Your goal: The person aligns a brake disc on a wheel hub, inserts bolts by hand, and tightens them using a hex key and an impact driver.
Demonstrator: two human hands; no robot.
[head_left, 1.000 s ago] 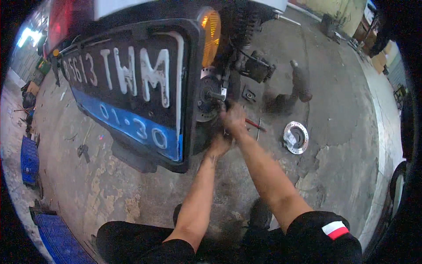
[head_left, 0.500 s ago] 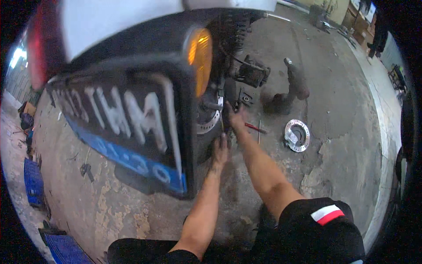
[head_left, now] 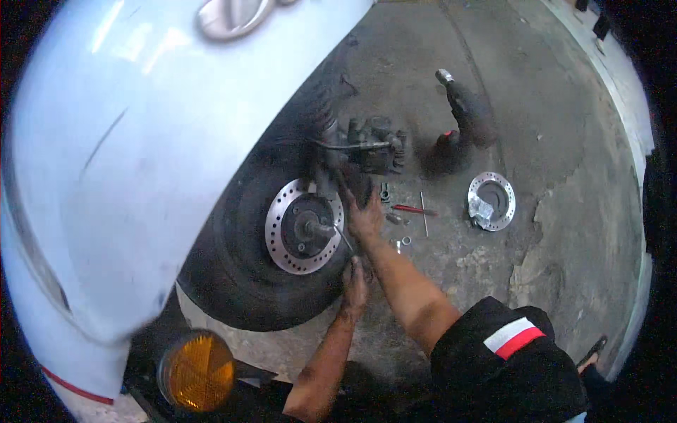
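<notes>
A perforated brake disc point(head_left: 280, 247) is mounted on the wheel, around a protruding axle stub point(head_left: 321, 230). My left hand point(head_left: 355, 283) is closed at the disc's lower right, pinching a thin metal rod-like tool point(head_left: 344, 238) that points up toward the disc. Its working tip is hard to make out. My right hand point(head_left: 365, 217) is beside the disc's right edge, fingers around a dark part point(head_left: 361, 186) below the brake caliper point(head_left: 377, 144). Shadow hides exactly what those fingers grip. The tyre point(head_left: 236, 292) surrounds the disc.
White bodywork point(head_left: 141, 176) overhangs at upper left, with an orange reflector point(head_left: 196, 371) lower down. On the concrete floor lie a red-handled tool point(head_left: 415, 209), a thin rod point(head_left: 424, 215), small metal fittings point(head_left: 406, 241), another brake disc point(head_left: 509, 204) and a dark power tool point(head_left: 465, 116).
My view has shifted: the number plate has left the picture, white bodywork fills the upper left, and the mounted disc shows fully. Both hands stay near the disc.
</notes>
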